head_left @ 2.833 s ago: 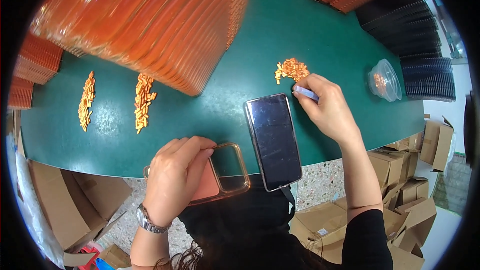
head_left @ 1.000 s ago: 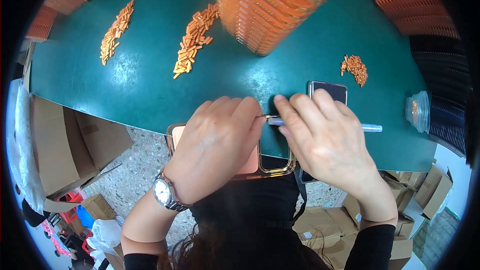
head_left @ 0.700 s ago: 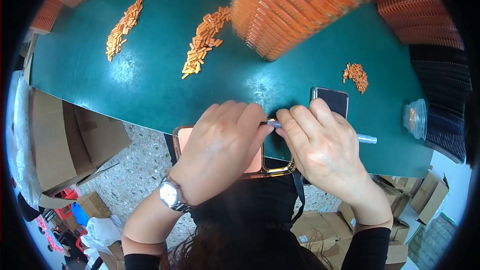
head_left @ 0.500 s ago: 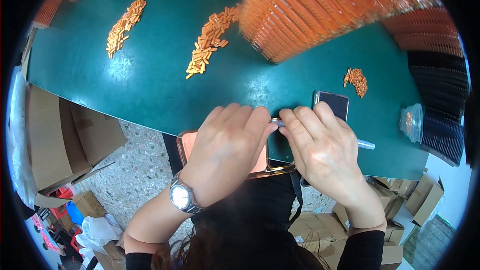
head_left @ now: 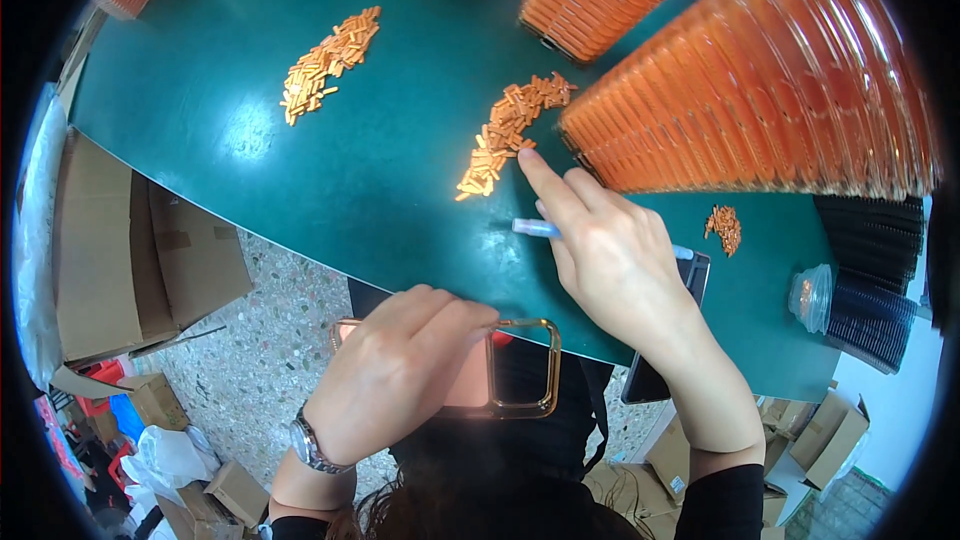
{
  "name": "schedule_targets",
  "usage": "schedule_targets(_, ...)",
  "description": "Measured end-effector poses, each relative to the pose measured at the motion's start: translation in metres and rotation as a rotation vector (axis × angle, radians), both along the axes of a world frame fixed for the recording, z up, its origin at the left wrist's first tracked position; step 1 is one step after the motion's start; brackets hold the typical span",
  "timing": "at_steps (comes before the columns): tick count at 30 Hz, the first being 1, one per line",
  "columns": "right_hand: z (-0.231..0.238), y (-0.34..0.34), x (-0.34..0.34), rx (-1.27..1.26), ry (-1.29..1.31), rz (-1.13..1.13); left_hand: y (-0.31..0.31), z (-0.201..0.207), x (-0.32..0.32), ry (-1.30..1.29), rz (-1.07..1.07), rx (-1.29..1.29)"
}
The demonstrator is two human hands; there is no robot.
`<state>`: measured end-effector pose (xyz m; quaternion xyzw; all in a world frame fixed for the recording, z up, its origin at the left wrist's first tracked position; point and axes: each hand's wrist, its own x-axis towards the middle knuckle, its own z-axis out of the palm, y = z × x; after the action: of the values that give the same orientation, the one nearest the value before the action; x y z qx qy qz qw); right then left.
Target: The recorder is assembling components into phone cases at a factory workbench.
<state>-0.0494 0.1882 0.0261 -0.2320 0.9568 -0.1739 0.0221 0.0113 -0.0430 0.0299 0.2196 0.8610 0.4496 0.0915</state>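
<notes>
My left hand is closed on a phone case with a shiny gold rim and a peach panel, held at the table's near edge. Its fingertips are at the case's upper rim; whether they pinch a small part there is hidden. My right hand keeps a pale blue pen-like tool across its palm under the curled fingers. Its index finger reaches out to the near right side of a pile of small gold-orange pieces, with the tip touching or just above them.
Tall rows of stacked orange cases stand right of the pile. A second pile lies left, a smaller one right. A dark phone is under my right forearm. A clear cup and black stacked trays sit far right.
My hands were together at the case's upper edge. The right has moved up and away to the pile with the tool; the left has lowered with the case. The whole view has shifted.
</notes>
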Motion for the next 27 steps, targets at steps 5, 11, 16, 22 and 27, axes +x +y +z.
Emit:
schedule_targets(5, -0.005, -0.007, -0.001, 0.155, 0.067, 0.032, -0.006, -0.003, 0.0, -0.001, 0.01, 0.026)
schedule_targets(11, -0.001, 0.005, 0.004, -0.137, -0.024, -0.058, -0.005, -0.005, -0.004, 0.046, 0.019, -0.03)
schedule_targets(16, -0.006, -0.002, -0.001, -0.194, -0.033, -0.121, 0.001, -0.004, -0.01, 0.042, 0.003, -0.175)
schedule_targets(22, -0.005, 0.001, -0.003, -0.266, -0.136, -0.148, 0.011, -0.003, -0.014, -0.148, 0.125, -0.068)
schedule_targets(27, 0.013, 0.005, 0.012, -0.319, -0.089, 0.174, 0.009, -0.005, -0.02, -0.129, 0.09, -0.09)
